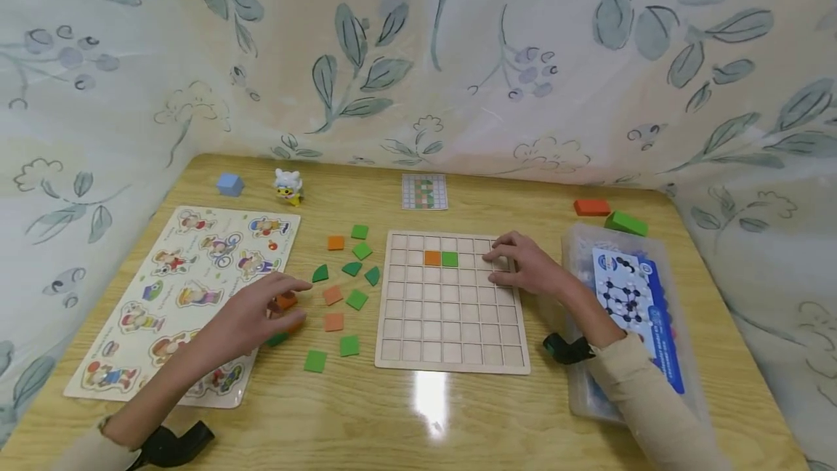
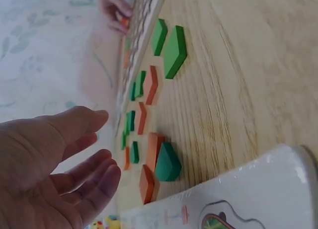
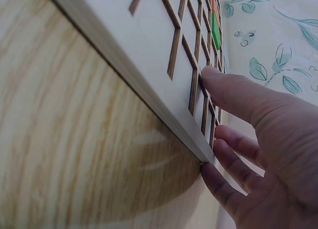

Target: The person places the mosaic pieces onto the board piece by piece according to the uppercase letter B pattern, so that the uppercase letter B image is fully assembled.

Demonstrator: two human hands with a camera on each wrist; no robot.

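A pale wooden grid board (image 1: 451,325) lies at the table's centre, with an orange tile (image 1: 432,258) and a green tile (image 1: 450,259) side by side in its second row. My right hand (image 1: 506,262) rests flat on the board's upper right corner; in the right wrist view the thumb (image 3: 233,92) lies on the grid board (image 3: 149,50) and the other fingers touch its edge. My left hand (image 1: 281,296) hovers, fingers spread, over loose orange and green tiles (image 1: 346,289) left of the board. The left hand (image 2: 94,154) holds nothing; a green curved piece (image 2: 167,162) lies closest.
A character puzzle board (image 1: 131,355) lies at the left. A blue cube (image 1: 230,184), a small toy figure (image 1: 288,186) and a pattern card (image 1: 425,191) stand at the back. An orange block (image 1: 591,207), a green block (image 1: 625,223) and a plastic box (image 1: 575,391) sit right.
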